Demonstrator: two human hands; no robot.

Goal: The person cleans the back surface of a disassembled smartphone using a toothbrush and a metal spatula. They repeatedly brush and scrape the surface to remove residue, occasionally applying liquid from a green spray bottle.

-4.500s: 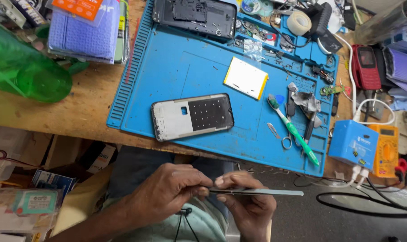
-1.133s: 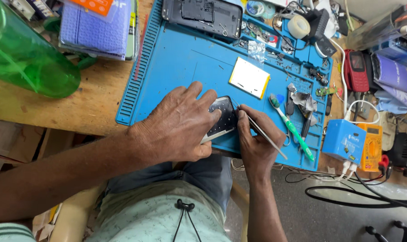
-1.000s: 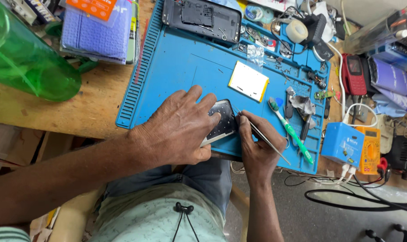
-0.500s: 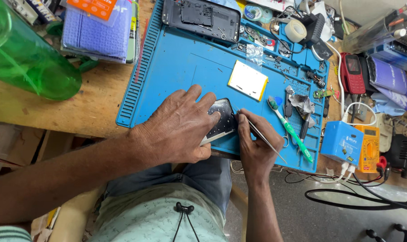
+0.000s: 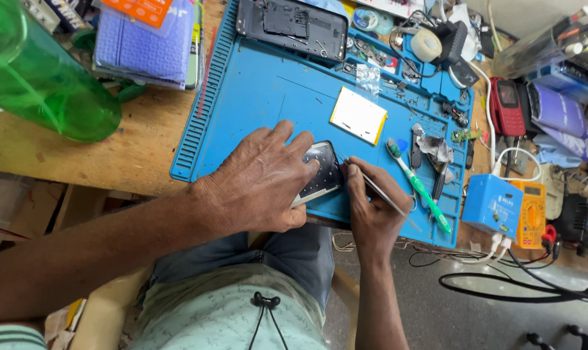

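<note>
Hands work a phone (image 5: 321, 170): left (image 5: 258, 185) pinning, right (image 5: 371, 210) tweezing (thin tweezers (image 5: 379, 191)).

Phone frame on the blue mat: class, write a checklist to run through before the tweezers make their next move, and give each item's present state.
1. Phone frame lies flat on the blue mat: ok.
2. Left hand presses on the phone frame to steady it: ok.
3. Right hand grips the tweezers with the tip at the frame's right edge: ok.
4. What the tweezer tip touches or holds: cannot tell, too small.
5. Green toothbrush lies close beside the right hand and could get bumped: not ok.
6. Yellow-edged battery lies apart from the work spot: ok.
</note>
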